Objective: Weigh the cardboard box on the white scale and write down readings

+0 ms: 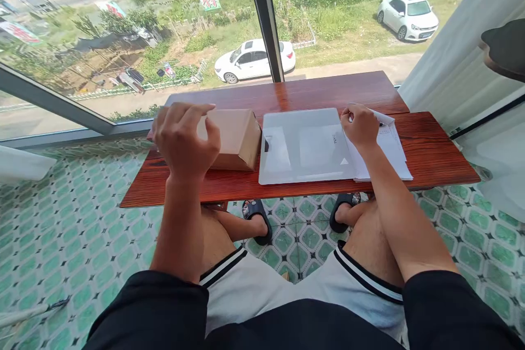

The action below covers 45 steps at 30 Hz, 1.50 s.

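Our left hand (pixel 184 134) hovers unclenched by the box (pixel 235 134), toward the table's (pixel 438 147) left edge; our right hand's (pixel 361 127) grip we cannot tell.

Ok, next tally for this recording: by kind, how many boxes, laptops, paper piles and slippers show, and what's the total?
Brown cardboard box: 1
Closed flat silver laptop: 1
Pile of white paper sheets: 1
Dark slippers, worn on the feet: 2
Total: 5

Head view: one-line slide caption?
Left hand open near a cardboard box, right hand curled by white papers, a flat silver slab between them on a red-brown table.
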### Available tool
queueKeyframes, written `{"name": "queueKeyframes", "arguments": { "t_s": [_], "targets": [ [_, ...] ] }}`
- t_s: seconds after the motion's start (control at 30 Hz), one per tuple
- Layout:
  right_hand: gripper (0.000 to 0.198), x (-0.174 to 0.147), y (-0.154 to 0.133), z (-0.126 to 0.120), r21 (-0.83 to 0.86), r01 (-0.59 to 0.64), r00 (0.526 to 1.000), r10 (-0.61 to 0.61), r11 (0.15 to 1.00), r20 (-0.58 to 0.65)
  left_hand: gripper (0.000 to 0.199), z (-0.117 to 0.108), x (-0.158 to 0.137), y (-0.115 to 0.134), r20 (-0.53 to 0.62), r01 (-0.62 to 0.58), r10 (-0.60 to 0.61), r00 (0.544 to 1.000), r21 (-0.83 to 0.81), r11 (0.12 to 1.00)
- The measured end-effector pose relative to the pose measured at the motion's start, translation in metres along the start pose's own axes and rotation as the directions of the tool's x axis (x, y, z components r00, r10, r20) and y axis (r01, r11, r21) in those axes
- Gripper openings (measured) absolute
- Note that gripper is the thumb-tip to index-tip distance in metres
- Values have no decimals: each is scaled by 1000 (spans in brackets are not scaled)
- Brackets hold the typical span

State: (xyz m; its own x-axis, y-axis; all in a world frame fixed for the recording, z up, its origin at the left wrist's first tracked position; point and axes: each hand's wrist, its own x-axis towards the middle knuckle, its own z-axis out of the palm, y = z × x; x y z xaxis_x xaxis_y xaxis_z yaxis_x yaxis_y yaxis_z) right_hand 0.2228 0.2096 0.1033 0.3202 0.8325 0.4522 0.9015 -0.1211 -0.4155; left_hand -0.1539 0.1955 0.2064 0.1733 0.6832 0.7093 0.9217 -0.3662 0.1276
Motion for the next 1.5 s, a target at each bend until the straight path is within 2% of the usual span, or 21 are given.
{"name": "queueKeyframes", "arguments": {
  "t_s": [0.17, 0.37, 0.5, 0.63, 0.73, 0.87, 1.03, 1.3, 1.4, 1.5],
  "targets": [
    [16, -1, 2, -2, 7, 29, 999, -29, 1000, -39, 37, -3, -1, -45, -89, 169, -164, 982, 49, 984],
    [18, -8, -13, -7, 71, 143, 985, -135, 987, -104, 43, -1, -5, -88, -37, 363, -361, 932, 75, 929],
    [21, -16, -50, -15, 262, 246, 968, -221, 933, -123, 47, 2, -9, -106, 5, 458, -459, 889, 61, 887],
    [21, -32, -108, -22, 485, 251, 947, -316, 838, 56, 51, 7, -14, -119, 96, 553, -552, 828, 24, 833],
    [28, -50, -144, -20, 577, 234, 904, -393, 783, 167, 52, 12, -17, -126, 191, 610, -600, 777, 6, 792],
    [47, -74, -165, -4, 654, 133, 849, -425, 745, 312, 52, 18, -21, -129, 233, 634, -621, 749, 23, 773],
    [56, -89, -170, 18, 688, 28, 847, -382, 726, 369, 52, 21, -25, -128, 247, 649, -639, 728, 49, 759],
    [71, -96, -179, 23, 733, -119, 834, -334, 670, 440, 48, 21, -23, -121, 288, 681, -666, 688, 60, 729],
    [63, -98, -181, 26, 750, -139, 836, -330, 647, 439, 47, 20, -23, -119, 280, 682, -673, 685, 80, 727],
    [67, -99, -184, 28, 768, -113, 840, -352, 631, 413, 46, 20, -23, -117, 275, 680, -672, 687, 84, 729]
  ]
}}
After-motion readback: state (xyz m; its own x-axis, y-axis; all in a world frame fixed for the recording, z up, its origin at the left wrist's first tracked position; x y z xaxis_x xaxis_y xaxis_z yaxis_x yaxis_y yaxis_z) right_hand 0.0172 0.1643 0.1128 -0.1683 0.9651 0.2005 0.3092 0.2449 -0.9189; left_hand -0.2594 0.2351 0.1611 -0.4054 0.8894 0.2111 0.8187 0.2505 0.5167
